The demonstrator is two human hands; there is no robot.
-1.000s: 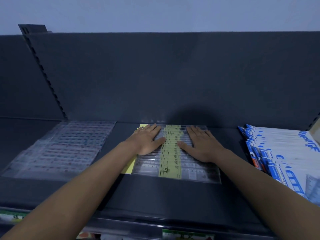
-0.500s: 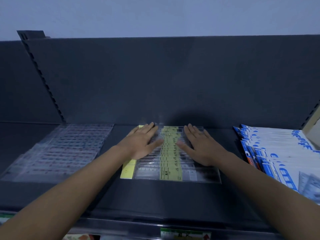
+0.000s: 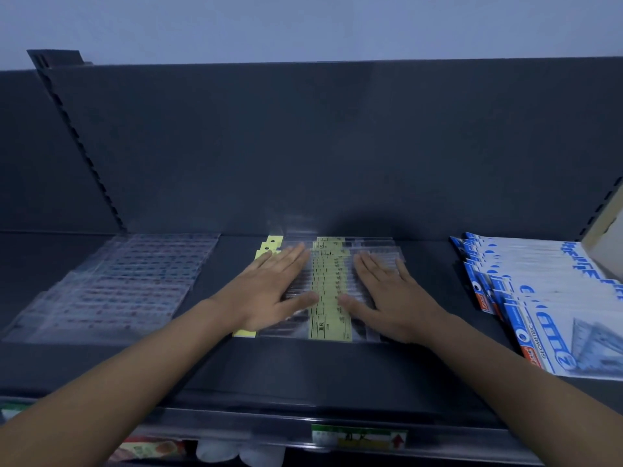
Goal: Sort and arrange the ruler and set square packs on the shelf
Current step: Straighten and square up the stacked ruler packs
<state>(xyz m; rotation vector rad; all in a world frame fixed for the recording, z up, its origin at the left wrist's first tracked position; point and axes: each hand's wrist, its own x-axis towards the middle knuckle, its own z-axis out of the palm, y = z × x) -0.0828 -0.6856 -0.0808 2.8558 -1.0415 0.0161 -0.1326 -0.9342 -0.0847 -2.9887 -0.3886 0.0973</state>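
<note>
Flat hands (image 3: pixel 332 293) on glossy clear ruler packs (image 3: pixel 332 264)

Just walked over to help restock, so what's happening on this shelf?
A person is tidying ruler packs. Both the left hand and the right hand lie flat, fingers spread, on the middle stack of clear ruler packs with yellow labels. A clear stack with reddish print lies apart to the left, and blue-and-white geometric set packs are fanned out on the right.
</note>
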